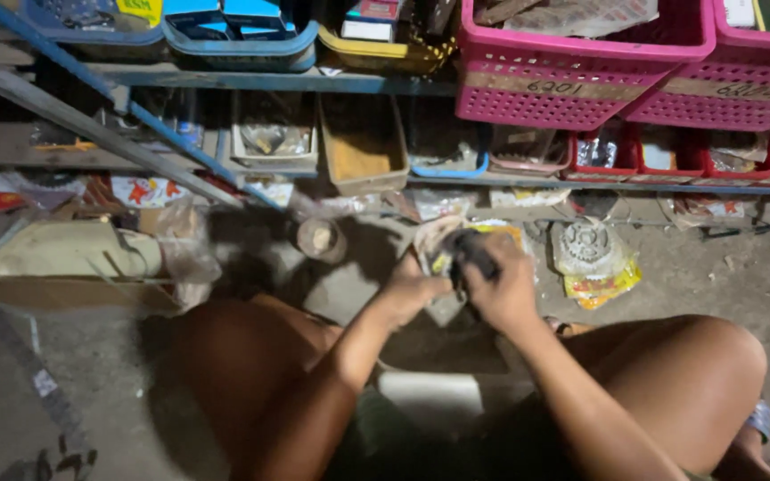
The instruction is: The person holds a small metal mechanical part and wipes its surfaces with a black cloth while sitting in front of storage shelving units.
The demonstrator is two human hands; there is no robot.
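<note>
I am squatting on a concrete floor with my knees to either side. Both hands meet over a small dark part [470, 252] in front of me. My right hand [507, 287] is closed around it from the right. My left hand [410, 287] grips its lower left edge, where a bit of yellow shows. Under the hands lies a crumpled clear plastic bag [436, 233] with yellow print. What the dark part is I cannot make out in the dim light.
A plastic bag with a metal sprocket [591, 256] lies on the floor to the right. A small round tin [320, 239] and a cardboard box [73, 267] sit left. Behind stand shelves with pink baskets [572, 80], blue trays [241, 44] and a slanted blue bar [135, 111].
</note>
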